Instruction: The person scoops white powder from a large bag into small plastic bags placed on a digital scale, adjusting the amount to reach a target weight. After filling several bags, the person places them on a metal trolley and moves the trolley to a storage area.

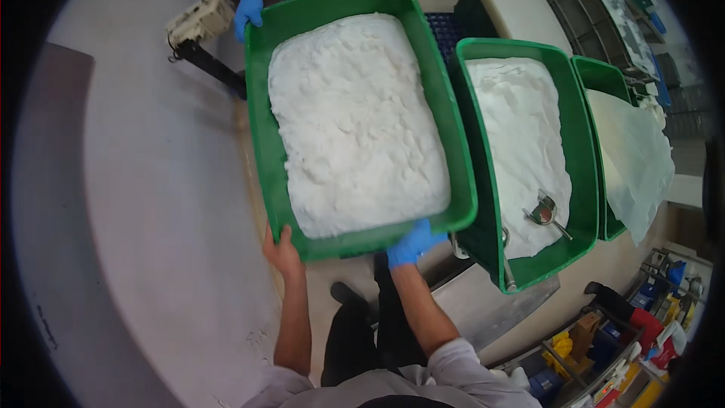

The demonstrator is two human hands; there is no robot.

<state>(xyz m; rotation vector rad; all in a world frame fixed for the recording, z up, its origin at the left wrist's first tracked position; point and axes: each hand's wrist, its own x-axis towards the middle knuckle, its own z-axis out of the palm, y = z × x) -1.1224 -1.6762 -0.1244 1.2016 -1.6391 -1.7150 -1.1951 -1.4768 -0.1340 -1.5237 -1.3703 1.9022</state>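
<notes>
L hand (bare) & gloved R hand grip green tub near rim.

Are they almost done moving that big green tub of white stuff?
Not yet. Done: the tub is full. In hand: left hand and gloved right hand grip its near rim, another person's hands the far rim. Left: setting it down.

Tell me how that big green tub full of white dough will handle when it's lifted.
Probably heavy: the tub is filled nearly to the rim with dough, and two people hold it, one at each end. The left hand and right hand grip the near rim. The soft mass may sag or shift if tilted.
</notes>
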